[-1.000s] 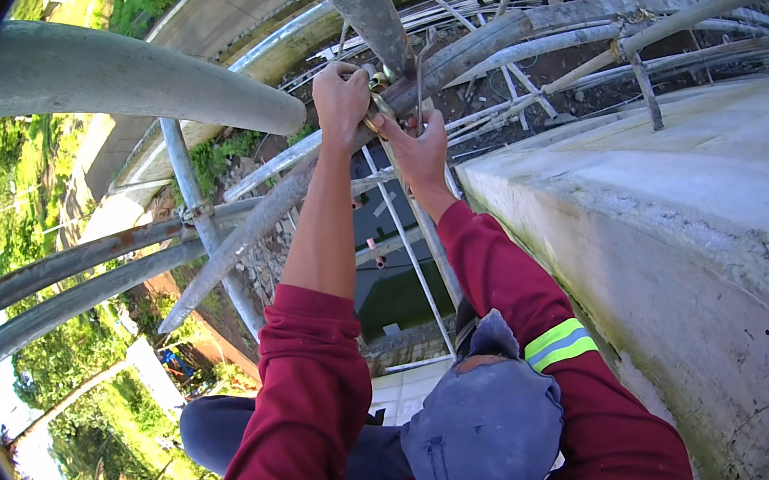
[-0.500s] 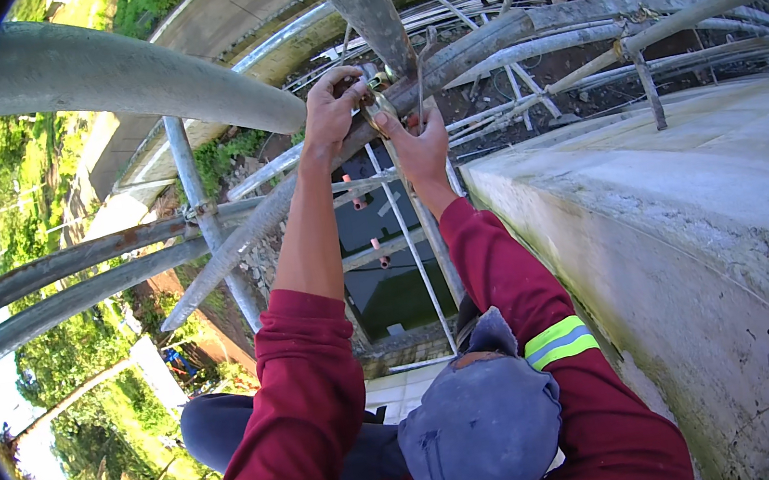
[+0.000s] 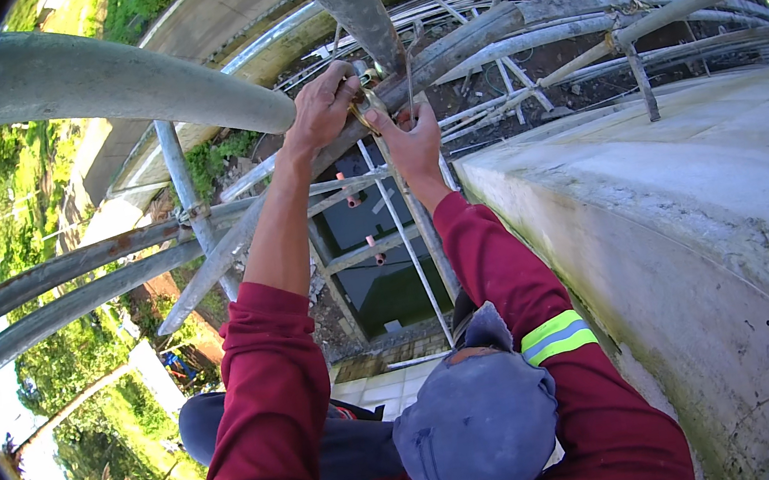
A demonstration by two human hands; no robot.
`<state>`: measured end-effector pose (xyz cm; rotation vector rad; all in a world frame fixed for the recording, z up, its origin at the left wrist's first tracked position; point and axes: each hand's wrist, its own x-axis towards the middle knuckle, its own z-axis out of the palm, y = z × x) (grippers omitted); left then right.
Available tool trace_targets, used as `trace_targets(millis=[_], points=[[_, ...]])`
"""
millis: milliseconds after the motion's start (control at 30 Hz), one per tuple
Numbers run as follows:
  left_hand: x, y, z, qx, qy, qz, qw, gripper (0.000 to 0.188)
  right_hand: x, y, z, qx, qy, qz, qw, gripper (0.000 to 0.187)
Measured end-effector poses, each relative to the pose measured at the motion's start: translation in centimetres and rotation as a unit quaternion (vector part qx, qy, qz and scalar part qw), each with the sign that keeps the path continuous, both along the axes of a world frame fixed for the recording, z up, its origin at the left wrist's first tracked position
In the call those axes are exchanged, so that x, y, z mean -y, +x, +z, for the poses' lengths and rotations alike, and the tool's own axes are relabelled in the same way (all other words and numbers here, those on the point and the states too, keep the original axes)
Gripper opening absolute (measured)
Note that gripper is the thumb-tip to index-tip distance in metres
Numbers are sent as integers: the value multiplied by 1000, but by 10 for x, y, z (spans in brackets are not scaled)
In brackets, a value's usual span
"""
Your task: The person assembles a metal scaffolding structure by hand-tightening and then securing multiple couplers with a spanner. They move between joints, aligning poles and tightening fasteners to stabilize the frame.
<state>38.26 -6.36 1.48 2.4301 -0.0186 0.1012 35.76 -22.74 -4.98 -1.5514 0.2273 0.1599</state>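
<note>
A brass-coloured scaffold clamp point(image 3: 368, 108) sits at the joint where an upright steel tube point(image 3: 352, 6) meets a slanting horizontal tube point(image 3: 466, 47). My left hand point(image 3: 324, 107) is closed on the clamp's left side, its fingers curled over the top. From below, my right hand point(image 3: 411, 142) grips the clamp's other side, with the thumb pressed against it. A thin metal rod point(image 3: 411, 89) stands up beside the joint, its lower end at my right fingers; whether they hold it is partly hidden.
A thick grey tube point(image 3: 121, 85) juts in from the upper left. Other scaffold tubes point(image 3: 79, 246) cross at left and right. To the right runs a concrete ledge point(image 3: 629, 179). Far below lie a dark water-filled pit point(image 3: 391, 288) and rubble. A blue cap point(image 3: 475, 427) covers the lower middle.
Both hands have shifted slightly left and stay at the clamp. The thin rod has gone from leaning to nearly upright. My left forearm has swung a little outward.
</note>
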Motion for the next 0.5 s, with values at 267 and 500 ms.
trace_targets(millis=[267, 500], points=[[41, -12, -2, 28, 65, 92, 993, 29, 21, -4, -16, 10, 125, -25, 992, 36], [46, -15, 13, 19, 97, 150, 984, 27, 115, -2, -38, -422, 318, 3, 849, 21]])
